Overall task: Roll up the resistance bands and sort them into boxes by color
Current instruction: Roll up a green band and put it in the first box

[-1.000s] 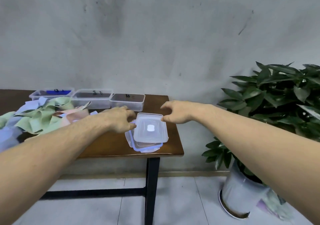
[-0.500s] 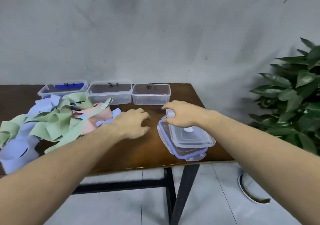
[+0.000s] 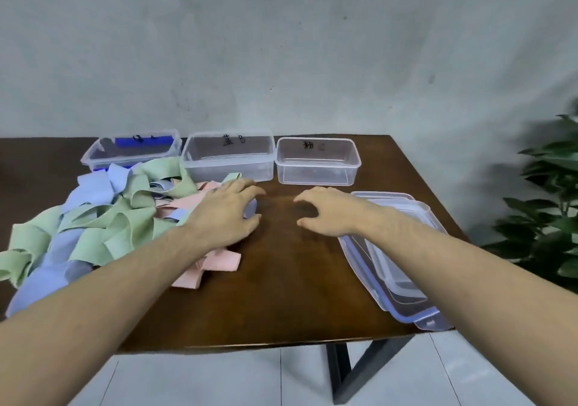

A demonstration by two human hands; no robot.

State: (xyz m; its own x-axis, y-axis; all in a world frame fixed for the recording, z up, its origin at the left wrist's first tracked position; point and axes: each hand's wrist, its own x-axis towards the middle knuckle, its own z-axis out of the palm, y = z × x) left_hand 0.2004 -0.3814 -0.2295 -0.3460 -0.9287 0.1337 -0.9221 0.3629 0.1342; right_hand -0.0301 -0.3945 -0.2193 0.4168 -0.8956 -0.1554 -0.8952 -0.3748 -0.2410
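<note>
Three clear plastic boxes sit in a row at the back of the surface (image 3: 281, 296), each with a handwritten label on the far wall: left box (image 3: 131, 150), middle box (image 3: 230, 160), right box (image 3: 317, 161). All three are open and look empty, presumably ready to take one colour each; the labels are too blurred to read.

Landmark is the middle box. The pile of resistance bands (image 3: 103, 218) lies in front of it and to its left: green, light blue and pink strips tangled together, none rolled yet. One pink band (image 3: 215, 263) trails out nearest the person.

The stacked lids (image 3: 403, 280) are parked off to the right of the middle box, near the surface edge. They are probably there to keep the working area in the centre free.

Left hand (image 3: 225, 214) rests on the right edge of the pile, fingers curled down over a light blue band end (image 3: 250, 210). Grip is unclear; it could be pinching the band or just touching it.

Right hand (image 3: 328, 211) hovers in front of the right box, fingers loosely spread, holding nothing.

Judgement: the task is at its very start, with the first band being picked out for rolling.
</note>
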